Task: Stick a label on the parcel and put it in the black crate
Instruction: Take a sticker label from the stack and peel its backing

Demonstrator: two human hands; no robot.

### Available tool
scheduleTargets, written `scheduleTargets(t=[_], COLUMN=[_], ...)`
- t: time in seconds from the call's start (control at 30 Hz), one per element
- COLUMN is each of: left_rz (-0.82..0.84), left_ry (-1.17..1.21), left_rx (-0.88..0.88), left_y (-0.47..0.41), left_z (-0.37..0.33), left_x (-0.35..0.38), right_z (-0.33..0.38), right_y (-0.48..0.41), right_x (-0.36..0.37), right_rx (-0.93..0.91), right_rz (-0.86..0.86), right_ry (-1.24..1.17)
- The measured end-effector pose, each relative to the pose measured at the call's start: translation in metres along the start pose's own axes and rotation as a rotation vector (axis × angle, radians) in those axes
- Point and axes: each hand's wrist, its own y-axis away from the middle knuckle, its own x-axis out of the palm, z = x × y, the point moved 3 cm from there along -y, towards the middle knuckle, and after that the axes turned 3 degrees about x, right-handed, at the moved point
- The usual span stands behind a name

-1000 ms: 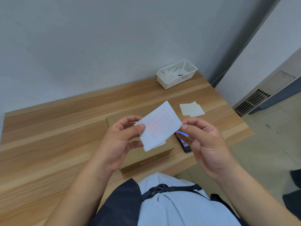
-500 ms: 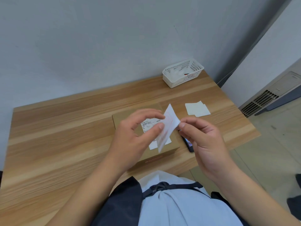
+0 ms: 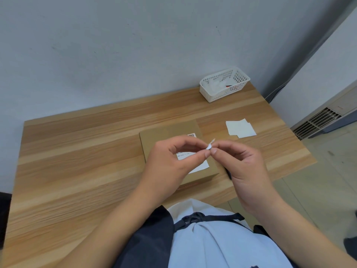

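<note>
A flat brown cardboard parcel (image 3: 164, 138) lies on the wooden table (image 3: 77, 161) in front of me. A white printed label (image 3: 201, 167) with a barcode lies over the parcel's top, partly hidden by my left hand (image 3: 170, 163). I cannot tell whether it is stuck down. My right hand (image 3: 243, 165) meets the left one above the parcel's right side. Both pinch a small white paper strip (image 3: 209, 146), seen edge-on between the fingertips. No black crate can be made out.
A white perforated basket (image 3: 225, 84) stands at the table's far right corner. Two blank white slips (image 3: 240, 128) lie right of the parcel. A dark phone (image 3: 229, 174) peeks out under my right hand. A dark object (image 3: 3, 209) sits beyond the table's left edge.
The white sheet, held flat and facing me a second ago, has turned edge-on between my fingertips. A printed label now shows on top of the parcel, and my hands have drawn closer together.
</note>
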Motion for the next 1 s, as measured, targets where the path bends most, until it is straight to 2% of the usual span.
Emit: scheduleTargets(t=[0.27,0.47,0.6,0.77,1.0], left_rz=[0.054,0.013,-0.037,-0.094,-0.048], left_ry=[0.133,0.187,0.164,0.038,-0.013], left_rx=[-0.089,-0.119,-0.125,-0.035,-0.036], left_y=[-0.001,0.0,0.002,0.003,0.003], left_z=[0.012,0.016,0.018,0.017,0.017], left_x=[0.003,0.006,0.009,0.01,0.017], right_z=[-0.001,-0.007,-0.014,-0.02,-0.026], right_y=[0.002,0.004,0.003,0.006,0.007], right_x=[-0.001,-0.003,-0.007,-0.008,-0.015], right_rx=[-0.033,-0.024,0.019,0.108,0.163], right_rz=[-0.004,-0.032,-0.041,-0.026,-0.047], right_ry=[0.044,0.054,0.028,-0.077,-0.094])
